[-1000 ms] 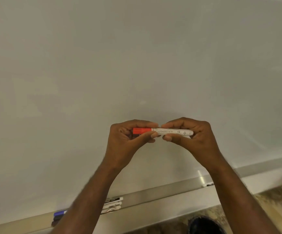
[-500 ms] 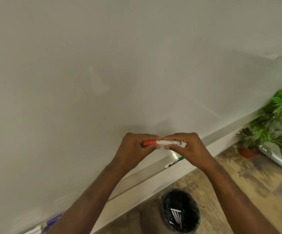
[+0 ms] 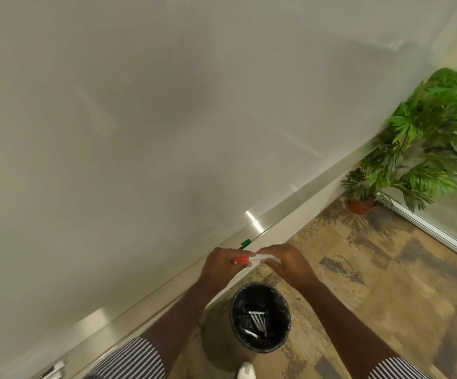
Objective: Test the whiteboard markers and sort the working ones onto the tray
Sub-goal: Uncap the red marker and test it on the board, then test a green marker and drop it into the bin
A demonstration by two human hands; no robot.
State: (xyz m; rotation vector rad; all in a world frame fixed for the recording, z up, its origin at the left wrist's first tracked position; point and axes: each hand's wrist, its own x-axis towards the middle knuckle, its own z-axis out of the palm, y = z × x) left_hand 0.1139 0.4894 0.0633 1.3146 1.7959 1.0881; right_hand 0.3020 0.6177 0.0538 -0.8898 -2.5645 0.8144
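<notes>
A white marker with a red cap point(image 3: 246, 259) lies level between both hands, above the bin. My left hand point(image 3: 222, 265) grips the red cap end. My right hand point(image 3: 284, 262) pinches the white barrel. Behind them runs the whiteboard's metal tray point(image 3: 271, 220), with a green-capped marker point(image 3: 245, 243) lying on it just past my left hand. More markers point(image 3: 54, 370) lie on the tray at the bottom left, blurred. The whiteboard point(image 3: 167, 119) fills the upper left.
A black lined bin point(image 3: 260, 292) stands on the floor right below my hands, with several white markers inside. A potted green plant point(image 3: 418, 149) stands at the right, by a white-framed panel point(image 3: 426, 228). A white shoe tip point(image 3: 246, 370) shows at the bottom.
The view has swung down and right, bringing the bin fully into sight under the hands. Both hands still hold the red-capped marker and have dropped lower, toward the bin.
</notes>
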